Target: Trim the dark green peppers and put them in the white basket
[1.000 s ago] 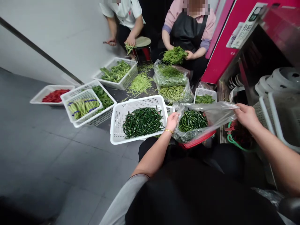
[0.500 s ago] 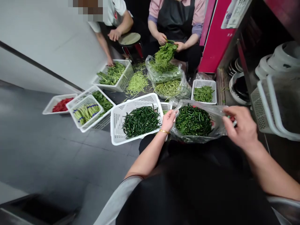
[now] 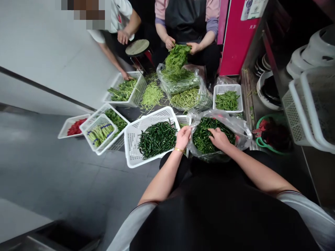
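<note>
My left hand [image 3: 183, 137] pinches the near-left rim of a clear plastic bag [image 3: 242, 125]. Inside the bag lies a heap of thin dark green chili peppers [image 3: 200, 134]. Over this heap reaches my right hand [image 3: 219, 138], its thumb and fingers apart at the surface of the peppers, with nothing visibly held. A white perforated basket [image 3: 133, 150] stands left of the bag, touching distance from my left hand, and holds more green chilies [image 3: 157, 138].
Further left are baskets with bundled green stalks [image 3: 101, 134] and red peppers [image 3: 76, 127]. Ahead, two people handle greens beside a stool [image 3: 137, 47] and a pile of cut stems [image 3: 151, 96]. At right stand a small basket of leaves [image 3: 227, 101] and a green basin [image 3: 259, 141].
My right hand has let go of the bag's right rim and moved left over the peppers. My left hand stays on the bag. The view has shifted, revealing the green basin.
</note>
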Demonstrator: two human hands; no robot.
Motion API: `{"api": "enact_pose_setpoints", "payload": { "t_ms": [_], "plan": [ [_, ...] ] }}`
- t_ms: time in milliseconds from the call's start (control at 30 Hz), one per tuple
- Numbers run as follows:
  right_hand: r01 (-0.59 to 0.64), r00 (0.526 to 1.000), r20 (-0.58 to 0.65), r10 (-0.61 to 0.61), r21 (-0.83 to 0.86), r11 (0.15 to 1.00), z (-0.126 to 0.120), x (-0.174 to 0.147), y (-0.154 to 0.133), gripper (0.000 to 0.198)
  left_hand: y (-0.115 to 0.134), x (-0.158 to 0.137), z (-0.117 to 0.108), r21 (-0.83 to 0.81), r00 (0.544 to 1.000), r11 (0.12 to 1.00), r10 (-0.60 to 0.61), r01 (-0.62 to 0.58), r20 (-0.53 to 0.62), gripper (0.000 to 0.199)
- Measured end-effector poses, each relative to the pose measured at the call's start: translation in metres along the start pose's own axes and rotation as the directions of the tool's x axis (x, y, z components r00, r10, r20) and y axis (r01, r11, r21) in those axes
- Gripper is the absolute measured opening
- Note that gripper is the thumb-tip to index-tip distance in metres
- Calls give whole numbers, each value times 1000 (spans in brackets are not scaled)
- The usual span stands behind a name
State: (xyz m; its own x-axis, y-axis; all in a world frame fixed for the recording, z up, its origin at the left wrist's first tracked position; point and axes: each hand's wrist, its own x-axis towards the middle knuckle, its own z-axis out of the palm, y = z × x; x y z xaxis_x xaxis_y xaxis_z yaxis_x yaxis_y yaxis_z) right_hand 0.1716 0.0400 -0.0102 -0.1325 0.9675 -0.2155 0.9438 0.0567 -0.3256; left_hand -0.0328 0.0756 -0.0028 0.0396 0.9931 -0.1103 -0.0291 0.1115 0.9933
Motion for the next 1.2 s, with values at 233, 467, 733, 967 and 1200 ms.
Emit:
{"api": "enact_pose_setpoints", "payload": {
  "t_ms": [233, 467, 733, 967, 1200],
  "plan": [
    [378, 926, -19, -378, 75, 923, 0, -28, 25, 62, 20, -26, -19, 261, 958, 932, 279, -251, -73, 42],
    [46, 987, -159, -36, 60, 997, -33, -12, 95, 37, 54, -71, 18, 415, 796, 679, 523, -605, 304, 25],
    [-31, 995, 87, 47, -172, 985, -19, 1, 74, 35, -8, -92, 43, 600, 607, 491, -168, -631, 776, 13],
    [163, 982, -95, -165, -25, 986, -37, -2, 45, 25, 10, -38, 60, 399, 942, 888, 100, -230, 321, 31],
    [181, 983, -34, -178, 273, 945, -49, -1, 35, 16, -2, 8, 88, 53, 951, 978, -211, 204, 226, 23]
  ]
}}
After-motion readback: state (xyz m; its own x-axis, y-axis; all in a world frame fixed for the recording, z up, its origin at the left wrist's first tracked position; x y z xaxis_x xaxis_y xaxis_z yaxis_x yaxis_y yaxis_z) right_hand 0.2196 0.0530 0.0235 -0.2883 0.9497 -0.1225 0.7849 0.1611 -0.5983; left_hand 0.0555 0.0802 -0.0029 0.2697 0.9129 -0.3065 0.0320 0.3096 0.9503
